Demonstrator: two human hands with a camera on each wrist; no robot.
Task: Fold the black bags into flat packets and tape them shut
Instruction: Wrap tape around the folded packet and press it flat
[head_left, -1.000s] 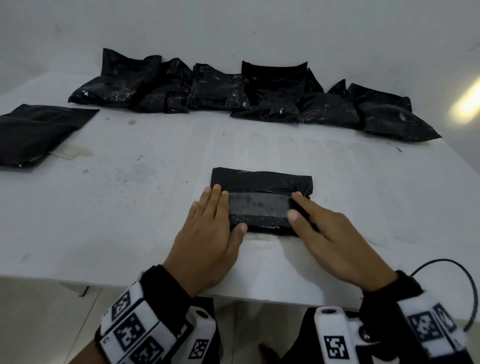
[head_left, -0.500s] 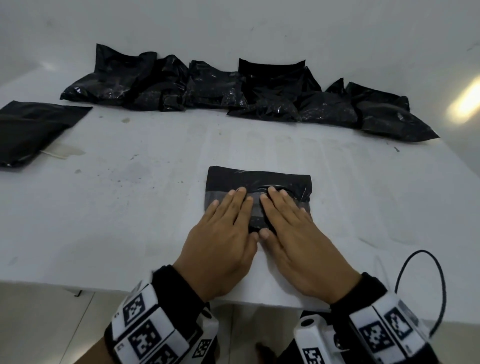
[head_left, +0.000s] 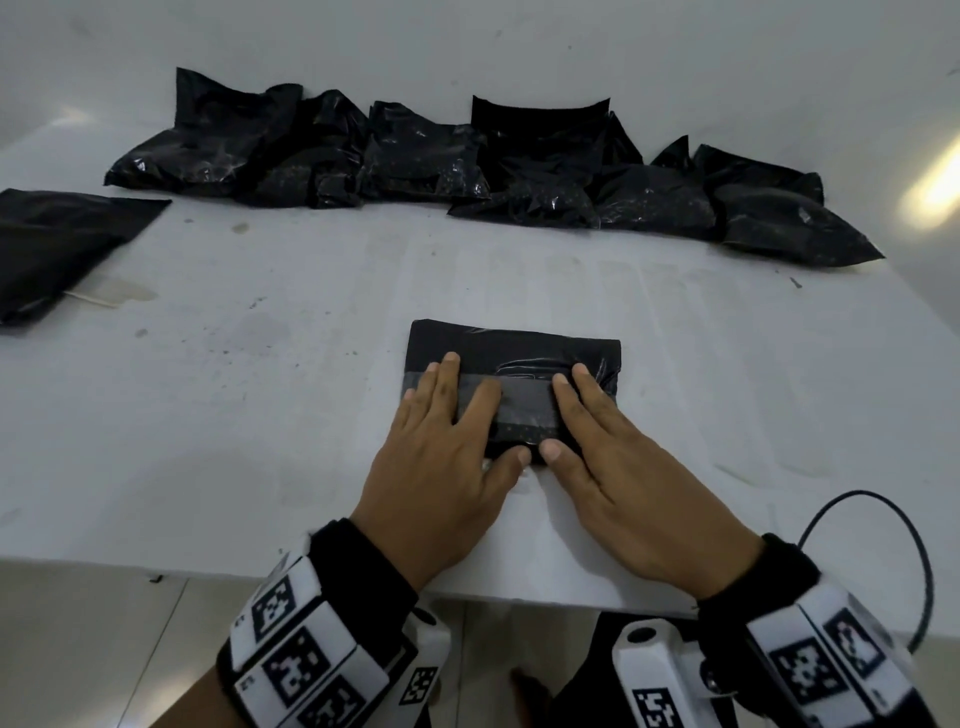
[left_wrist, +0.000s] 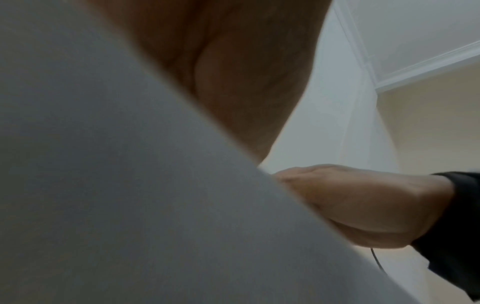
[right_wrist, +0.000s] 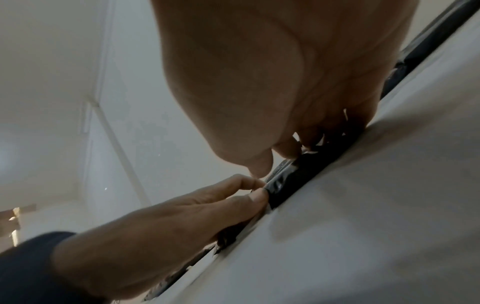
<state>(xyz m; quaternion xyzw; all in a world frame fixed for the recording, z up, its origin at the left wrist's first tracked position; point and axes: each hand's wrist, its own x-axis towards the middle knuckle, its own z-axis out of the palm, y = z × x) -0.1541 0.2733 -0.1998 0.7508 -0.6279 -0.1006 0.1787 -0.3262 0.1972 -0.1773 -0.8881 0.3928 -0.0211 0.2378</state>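
From the head camera, a folded black packet (head_left: 514, 384) lies flat on the white table (head_left: 234, 415), close to the near edge. A shiny strip of tape (head_left: 524, 397) runs across it from side to side. The left hand (head_left: 447, 457) lies flat on the left part of the packet, fingers straight and a little spread. The right hand (head_left: 613, 467) lies flat on the right part the same way. The two thumbs almost meet at the near edge of the packet — neither hand is curled around anything. At the far side of the table sits a row of puffy black bags (head_left: 467, 161) against the wall. One more flat black bag (head_left: 57, 244) lies apart at the far left. A thin black cable (head_left: 919, 551) loops by the right wrist.

The left wrist camera is mostly filled by the blurry grey table edge (left_wrist: 130, 205) and the left palm (left_wrist: 233, 72) up close. The right hand (left_wrist: 363, 205) shows beyond, lying low on the table.

From the right wrist camera, the right hand (right_wrist: 285, 72) presses its fingertips down on the black packet (right_wrist: 298, 176). The left hand (right_wrist: 168, 222) lies flat beside it, its fingertips touching the packet's edge — the packet looks thin against the table (right_wrist: 363, 226).
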